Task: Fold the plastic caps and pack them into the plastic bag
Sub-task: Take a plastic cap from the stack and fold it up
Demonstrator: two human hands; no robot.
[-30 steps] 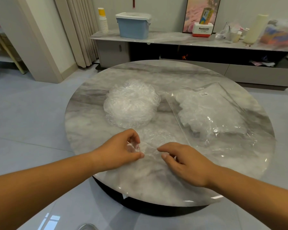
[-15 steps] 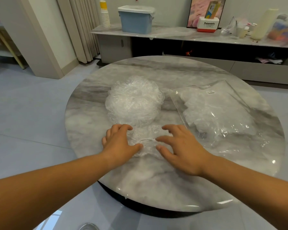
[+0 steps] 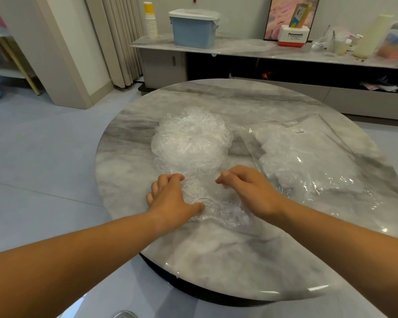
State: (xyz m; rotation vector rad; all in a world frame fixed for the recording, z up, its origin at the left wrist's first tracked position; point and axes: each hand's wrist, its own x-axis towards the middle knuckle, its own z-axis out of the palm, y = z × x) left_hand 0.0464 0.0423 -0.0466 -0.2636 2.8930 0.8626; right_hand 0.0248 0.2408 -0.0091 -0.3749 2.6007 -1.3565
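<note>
Head view: a round marble table [image 3: 216, 255] fills the middle and the lower right of the frame; two bare forearms come in from the lower corners and meet at the centre.

A single clear cap [image 3: 213, 206] lies flat on the table at the centre of the frame, between the two hands; its film is wrinkled and its near edge is ruffled. The left hand [image 3: 170, 198] lies on the left part of the cap; its fingers are bent and clenched on the film at the far left edge, and the thumb is stretched along the near edge, touching the film. The right hand [image 3: 251, 191] is over the right part of the cap; its fingers are curled and the tips are drawn together at the far edge of the cap; whether they grasp the film or only touch it, I cannot tell.

Just above the hands in the frame stands a stack [image 3: 191, 143] of more clear caps, round and puffy; its near side almost touches the single cap. In the right part of the frame a clear bag [image 3: 326, 143] lies flat on the table, with folded white caps inside and a small label near its far corner; the bag is just beside the right hand.

At the top of the frame a long shelf [image 3: 239, 50] runs along the wall; on it are a blue box [image 3: 193, 31] with a white lid and, left of it, a column of cups [image 3: 151, 25].
</note>
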